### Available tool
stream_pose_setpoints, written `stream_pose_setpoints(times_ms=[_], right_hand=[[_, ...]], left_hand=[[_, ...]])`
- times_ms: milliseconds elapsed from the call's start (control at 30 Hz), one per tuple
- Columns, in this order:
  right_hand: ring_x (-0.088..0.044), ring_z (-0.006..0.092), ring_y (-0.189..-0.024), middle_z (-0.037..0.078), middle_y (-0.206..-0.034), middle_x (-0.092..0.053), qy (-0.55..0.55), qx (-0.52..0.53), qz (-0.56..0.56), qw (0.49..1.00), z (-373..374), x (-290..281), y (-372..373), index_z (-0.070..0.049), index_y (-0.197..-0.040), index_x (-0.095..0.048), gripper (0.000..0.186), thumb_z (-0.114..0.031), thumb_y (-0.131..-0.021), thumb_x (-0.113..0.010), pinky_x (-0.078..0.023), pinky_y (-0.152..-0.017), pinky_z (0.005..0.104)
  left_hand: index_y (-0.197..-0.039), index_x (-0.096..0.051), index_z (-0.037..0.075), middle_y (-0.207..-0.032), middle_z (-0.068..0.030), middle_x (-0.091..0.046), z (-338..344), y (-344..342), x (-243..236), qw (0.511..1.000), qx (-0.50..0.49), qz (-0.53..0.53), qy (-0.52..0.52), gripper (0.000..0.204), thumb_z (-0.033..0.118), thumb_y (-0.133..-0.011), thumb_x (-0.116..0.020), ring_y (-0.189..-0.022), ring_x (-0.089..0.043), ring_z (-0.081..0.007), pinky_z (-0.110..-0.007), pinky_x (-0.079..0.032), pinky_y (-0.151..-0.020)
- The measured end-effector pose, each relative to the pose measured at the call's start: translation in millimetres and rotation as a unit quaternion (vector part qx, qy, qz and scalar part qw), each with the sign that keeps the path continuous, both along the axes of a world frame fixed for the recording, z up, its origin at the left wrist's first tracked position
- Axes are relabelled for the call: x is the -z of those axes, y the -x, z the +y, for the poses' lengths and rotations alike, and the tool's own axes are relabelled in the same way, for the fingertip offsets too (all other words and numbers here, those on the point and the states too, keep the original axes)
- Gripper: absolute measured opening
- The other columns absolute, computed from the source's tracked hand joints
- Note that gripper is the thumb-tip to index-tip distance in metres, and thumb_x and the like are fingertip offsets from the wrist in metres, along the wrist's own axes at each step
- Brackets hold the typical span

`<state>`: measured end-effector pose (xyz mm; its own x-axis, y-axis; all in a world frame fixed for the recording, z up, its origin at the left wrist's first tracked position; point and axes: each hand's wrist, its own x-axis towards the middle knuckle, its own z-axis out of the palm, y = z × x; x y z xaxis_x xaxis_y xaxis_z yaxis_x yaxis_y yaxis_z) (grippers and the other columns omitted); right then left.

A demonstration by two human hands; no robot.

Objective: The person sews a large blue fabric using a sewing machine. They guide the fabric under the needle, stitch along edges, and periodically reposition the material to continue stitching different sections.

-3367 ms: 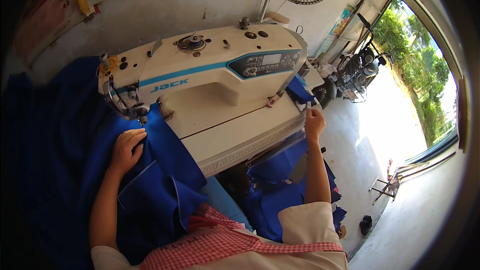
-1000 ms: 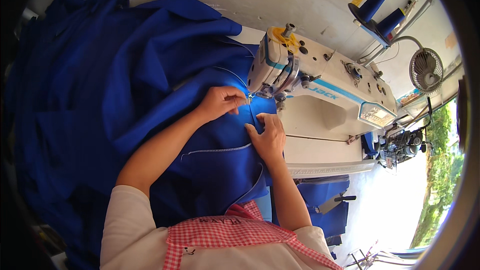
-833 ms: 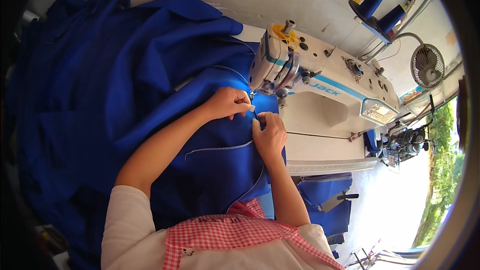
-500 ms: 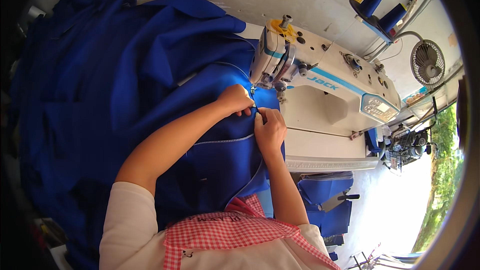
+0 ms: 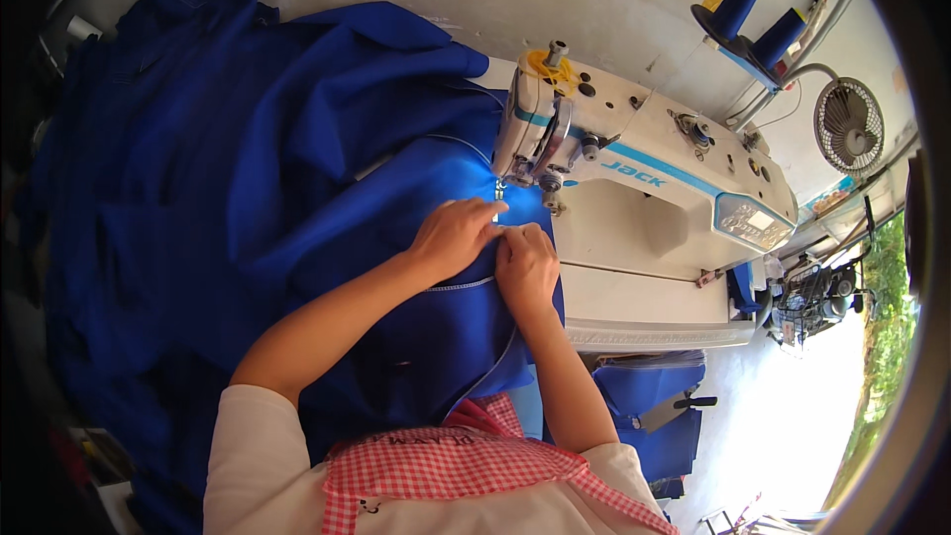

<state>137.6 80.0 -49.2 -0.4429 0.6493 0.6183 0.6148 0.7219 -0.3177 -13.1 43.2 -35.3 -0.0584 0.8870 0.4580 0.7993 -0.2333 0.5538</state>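
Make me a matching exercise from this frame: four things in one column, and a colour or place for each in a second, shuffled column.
Things
1. Cloth
2. Sewing machine
3. Thread cones
4. Apron

Colour or place
A. Red-and-white check, worn by the person
B. Dark blue with yellow tips, on a stand at upper right
C. Spread beneath the left hand and right hand
D. Off-white with a light-blue stripe along its arm

Right pairs: 1-C, 2-D, 3-B, 4-A
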Motion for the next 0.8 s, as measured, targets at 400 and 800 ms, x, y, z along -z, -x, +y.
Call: stream_pose_setpoints(times_ms=[400, 800], right_hand=[[-0.062, 0.0248, -0.073, 0.007, -0.078, -0.055, 0.044, 0.015, 0.017, 0.999, -12.9, -2.5, 4.5, -0.010, -0.083, -0.062, 0.005, -0.012, -0.082, -0.067, -0.051, -0.061, 0.0369], [-0.061, 0.0285, -0.084, 0.010, -0.091, -0.060, 0.125, -0.057, 0.061, 0.989, -17.6, -13.4, -9.6, -0.006, -0.104, -0.065, 0.021, -0.011, -0.084, -0.067, -0.051, -0.072, 0.0373]], left_hand=[[-0.110, -0.069, 0.015, -0.095, -0.0045, -0.059, 5.1, 37.1, 9.8, 0.982, 0.159, 0.099, -0.040, 0.032, 0.013, -0.077, -0.072, -0.091, -0.056, -0.0234, -0.036, -0.045, -0.082], [-0.099, -0.071, 0.008, -0.098, -0.0079, -0.063, 23.3, 61.0, 12.2, 0.985, 0.170, -0.006, -0.028, 0.014, 0.009, -0.086, -0.066, -0.092, -0.060, -0.0261, -0.035, -0.049, -0.084]])
